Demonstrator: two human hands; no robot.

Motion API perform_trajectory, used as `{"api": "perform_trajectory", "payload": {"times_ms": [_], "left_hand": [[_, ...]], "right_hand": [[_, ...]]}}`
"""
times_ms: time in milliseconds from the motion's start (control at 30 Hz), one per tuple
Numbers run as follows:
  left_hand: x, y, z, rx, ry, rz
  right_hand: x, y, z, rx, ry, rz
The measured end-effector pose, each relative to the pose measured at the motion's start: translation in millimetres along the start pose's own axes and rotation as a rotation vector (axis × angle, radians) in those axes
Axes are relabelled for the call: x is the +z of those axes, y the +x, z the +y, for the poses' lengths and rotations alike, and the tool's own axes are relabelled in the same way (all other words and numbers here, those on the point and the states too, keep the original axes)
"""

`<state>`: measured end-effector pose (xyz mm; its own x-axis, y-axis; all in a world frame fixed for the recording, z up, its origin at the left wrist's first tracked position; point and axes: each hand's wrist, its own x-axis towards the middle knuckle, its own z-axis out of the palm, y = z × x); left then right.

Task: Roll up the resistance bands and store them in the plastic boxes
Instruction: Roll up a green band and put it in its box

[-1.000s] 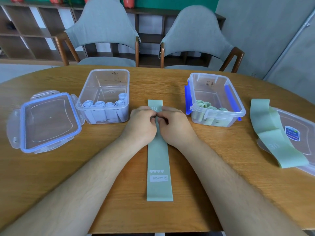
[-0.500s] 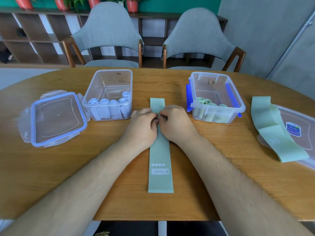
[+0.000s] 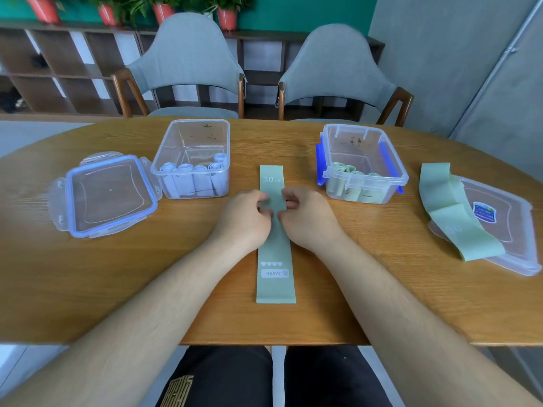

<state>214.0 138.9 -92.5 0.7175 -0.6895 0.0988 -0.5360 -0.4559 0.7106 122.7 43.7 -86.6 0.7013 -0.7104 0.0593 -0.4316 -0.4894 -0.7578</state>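
A pale green resistance band point(image 3: 275, 254) marked "30 LB" and "HEAVY" lies flat and lengthwise on the wooden table point(image 3: 88, 274). My left hand point(image 3: 245, 220) and my right hand point(image 3: 307, 218) sit on either side of its upper half, fingers curled and pinching the band's edges. A clear plastic box point(image 3: 192, 136) at the left holds several rolled pale blue bands. A second clear box point(image 3: 392, 168) with blue clips at the right holds rolled green bands. Another green band point(image 3: 449, 212) lies unrolled at the far right.
A clear lid with a blue seal point(image 3: 107, 195) lies left of the left box. Under the loose green band sits another clear lid point(image 3: 505, 230) with a sticker. Two grey chairs point(image 3: 188, 69) stand behind the table. The table's near edge runs just above my lap.
The view has tilted down and back, so my lap shows. My hands have slid a little toward me along the band, uncovering more of its far end with the "30 LB" mark.
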Motion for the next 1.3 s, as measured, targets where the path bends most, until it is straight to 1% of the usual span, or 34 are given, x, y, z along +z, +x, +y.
{"api": "perform_trajectory", "payload": {"times_ms": [67, 167, 233, 300, 400, 433, 467, 533, 567, 633, 700, 767, 867, 967, 1100, 1233, 1300], "left_hand": [[-2, -6, 2, -0.016, -0.038, -0.020], [-8, -13, 3, -0.047, -0.018, 0.032], [-9, -18, 5, -0.048, -0.013, 0.028], [-7, -21, 8, -0.063, -0.069, -0.001], [-9, -23, 9, -0.082, -0.151, 0.007], [-10, -25, 9, -0.068, -0.115, 0.013], [-11, -27, 8, -0.041, -0.051, 0.021], [-11, -32, 6, 0.070, 0.079, 0.021], [-10, -35, 6, 0.141, 0.139, -0.001], [-8, -40, 2, 0.246, 0.237, -0.040], [-9, -44, -2, 0.294, 0.277, -0.063], [-12, -47, -7, 0.312, 0.320, -0.053], [-13, -57, -10, 0.284, 0.389, 0.018], [-9, -65, -6, 0.261, 0.355, -0.008], [-11, -70, 5, 0.175, 0.190, -0.026], [-15, -78, 7, 0.103, 0.231, -0.019], [-15, -82, 9, 0.110, 0.184, -0.025]], "right_hand": [[0, -6, -1, -0.001, 0.030, -0.026], [-2, -14, 1, 0.005, 0.095, -0.002], [-4, -19, 1, 0.007, 0.098, -0.001], [-3, -21, -1, 0.012, 0.114, -0.012], [-6, -25, -1, 0.000, 0.158, -0.008], [-7, -26, 0, -0.023, 0.119, -0.009], [-8, -28, 1, -0.070, 0.029, -0.009], [-6, -33, 4, -0.206, -0.162, -0.020], [-2, -35, 6, -0.261, -0.220, -0.043], [2, -40, 8, -0.292, -0.286, -0.119], [1, -43, 11, -0.324, -0.342, -0.149], [-3, -47, 13, -0.331, -0.389, -0.150], [-7, -55, 13, -0.262, -0.517, -0.152], [-3, -60, 9, -0.260, -0.447, -0.181], [-2, -63, 7, -0.250, -0.341, -0.198], [-5, -77, 4, -0.226, -0.377, -0.129], [-4, -84, 1, -0.225, -0.349, -0.140]]}}
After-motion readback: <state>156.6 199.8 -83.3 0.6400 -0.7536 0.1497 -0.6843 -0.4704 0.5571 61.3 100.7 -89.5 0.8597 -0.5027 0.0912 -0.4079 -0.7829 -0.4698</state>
